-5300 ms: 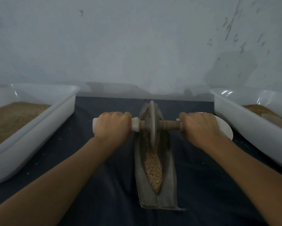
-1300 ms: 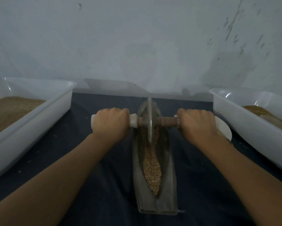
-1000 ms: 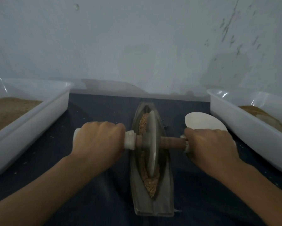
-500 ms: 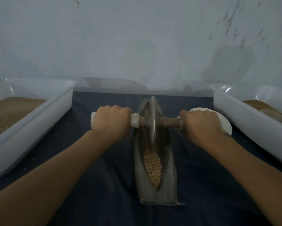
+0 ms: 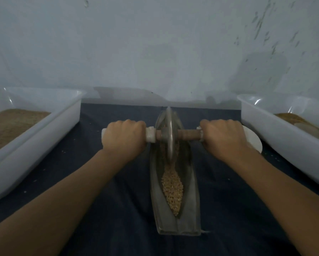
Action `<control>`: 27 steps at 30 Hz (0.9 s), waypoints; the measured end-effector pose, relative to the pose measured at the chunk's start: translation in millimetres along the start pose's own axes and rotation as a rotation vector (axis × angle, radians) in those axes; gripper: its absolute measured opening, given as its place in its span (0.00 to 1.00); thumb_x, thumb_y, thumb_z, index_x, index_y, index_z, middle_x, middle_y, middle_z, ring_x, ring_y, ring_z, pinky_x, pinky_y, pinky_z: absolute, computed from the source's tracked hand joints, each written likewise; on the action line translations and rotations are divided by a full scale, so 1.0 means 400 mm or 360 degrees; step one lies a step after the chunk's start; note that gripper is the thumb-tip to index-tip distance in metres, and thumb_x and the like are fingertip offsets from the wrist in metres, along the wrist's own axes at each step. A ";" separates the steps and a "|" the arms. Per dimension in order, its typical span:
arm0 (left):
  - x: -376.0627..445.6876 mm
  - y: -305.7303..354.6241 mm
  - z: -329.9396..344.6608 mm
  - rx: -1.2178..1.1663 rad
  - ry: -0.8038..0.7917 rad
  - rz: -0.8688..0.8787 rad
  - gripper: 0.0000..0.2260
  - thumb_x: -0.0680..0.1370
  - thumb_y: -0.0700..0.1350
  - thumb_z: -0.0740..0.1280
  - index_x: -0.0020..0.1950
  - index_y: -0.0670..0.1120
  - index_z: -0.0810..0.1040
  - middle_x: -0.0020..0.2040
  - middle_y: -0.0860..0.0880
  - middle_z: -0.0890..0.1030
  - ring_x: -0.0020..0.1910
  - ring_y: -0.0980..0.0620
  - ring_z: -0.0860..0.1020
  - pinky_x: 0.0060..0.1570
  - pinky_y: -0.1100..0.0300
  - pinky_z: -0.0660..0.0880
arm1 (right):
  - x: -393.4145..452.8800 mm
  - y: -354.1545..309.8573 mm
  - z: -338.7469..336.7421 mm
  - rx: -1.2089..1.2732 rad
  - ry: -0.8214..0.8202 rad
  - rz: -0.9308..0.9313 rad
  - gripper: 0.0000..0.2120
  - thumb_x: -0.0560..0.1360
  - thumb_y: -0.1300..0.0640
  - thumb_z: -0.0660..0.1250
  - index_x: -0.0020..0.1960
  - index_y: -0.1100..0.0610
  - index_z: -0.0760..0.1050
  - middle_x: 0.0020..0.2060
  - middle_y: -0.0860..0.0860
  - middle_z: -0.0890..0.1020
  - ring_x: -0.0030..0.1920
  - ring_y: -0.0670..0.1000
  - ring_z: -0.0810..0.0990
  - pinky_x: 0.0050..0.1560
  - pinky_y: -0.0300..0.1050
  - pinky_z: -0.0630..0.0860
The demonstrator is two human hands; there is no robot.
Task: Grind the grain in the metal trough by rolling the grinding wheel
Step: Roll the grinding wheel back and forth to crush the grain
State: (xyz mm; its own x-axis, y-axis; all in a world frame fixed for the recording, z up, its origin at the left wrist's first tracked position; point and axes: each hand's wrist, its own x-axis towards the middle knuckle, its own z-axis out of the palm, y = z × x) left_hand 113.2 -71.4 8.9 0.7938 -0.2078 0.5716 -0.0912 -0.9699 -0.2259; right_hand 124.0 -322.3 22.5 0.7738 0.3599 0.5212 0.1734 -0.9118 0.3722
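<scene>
Standing wheel (image 5: 169, 133) at trough's (image 5: 189, 209) far end

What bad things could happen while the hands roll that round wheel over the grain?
The grey metal grinding wheel sits at the far end of the narrow boat-shaped metal trough; pushed further, it might ride out over the tip. The tan grain lies heaped at the near end, so a fast pull back could scatter some onto the dark blue cloth. The right hand grips beside the white flat dish and could bump it.
</scene>
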 end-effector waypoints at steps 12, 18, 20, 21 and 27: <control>-0.115 -0.009 -0.102 -0.0023 0.0065 0.0198 0.22 0.58 0.46 0.75 0.30 0.51 0.59 0.23 0.55 0.62 0.21 0.56 0.51 0.29 0.65 0.44 | -0.155 0.003 -0.082 0.0170 -0.0038 -0.0142 0.17 0.58 0.54 0.79 0.32 0.53 0.69 0.20 0.49 0.71 0.18 0.53 0.64 0.26 0.36 0.52; -0.021 0.001 -0.027 0.0079 0.0019 0.0078 0.11 0.71 0.50 0.66 0.35 0.51 0.64 0.30 0.52 0.72 0.26 0.50 0.64 0.27 0.60 0.55 | -0.043 -0.002 -0.008 0.0043 0.0007 -0.0008 0.17 0.63 0.57 0.74 0.35 0.52 0.64 0.25 0.52 0.74 0.23 0.56 0.68 0.27 0.40 0.49; 0.018 0.003 -0.009 0.0004 -0.0038 0.0037 0.10 0.73 0.51 0.64 0.37 0.51 0.65 0.36 0.50 0.77 0.32 0.45 0.73 0.31 0.57 0.60 | -0.006 0.000 0.012 0.0025 -0.0006 0.0013 0.15 0.68 0.53 0.70 0.37 0.51 0.63 0.30 0.52 0.78 0.29 0.58 0.75 0.28 0.43 0.55; 0.030 0.003 -0.007 -0.0020 -0.0055 0.0032 0.09 0.73 0.50 0.64 0.37 0.51 0.65 0.37 0.49 0.78 0.34 0.44 0.76 0.32 0.57 0.61 | 0.004 0.000 0.014 0.0032 -0.0034 0.0026 0.13 0.70 0.52 0.68 0.39 0.51 0.62 0.33 0.52 0.79 0.33 0.59 0.77 0.29 0.44 0.57; -0.049 -0.010 -0.060 0.0026 -0.0009 0.0159 0.16 0.69 0.51 0.68 0.32 0.52 0.60 0.26 0.55 0.62 0.24 0.51 0.62 0.28 0.59 0.57 | -0.091 -0.003 -0.053 0.0046 -0.0127 -0.0051 0.13 0.69 0.50 0.70 0.39 0.50 0.65 0.28 0.47 0.73 0.26 0.51 0.66 0.26 0.41 0.53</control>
State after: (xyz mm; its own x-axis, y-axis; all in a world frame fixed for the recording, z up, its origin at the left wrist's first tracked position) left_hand 83.5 -66.5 17.5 0.7848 -0.3025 0.5409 -0.1604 -0.9422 -0.2941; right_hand 82.6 -330.2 19.5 0.8135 0.3731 0.4461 0.2155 -0.9058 0.3647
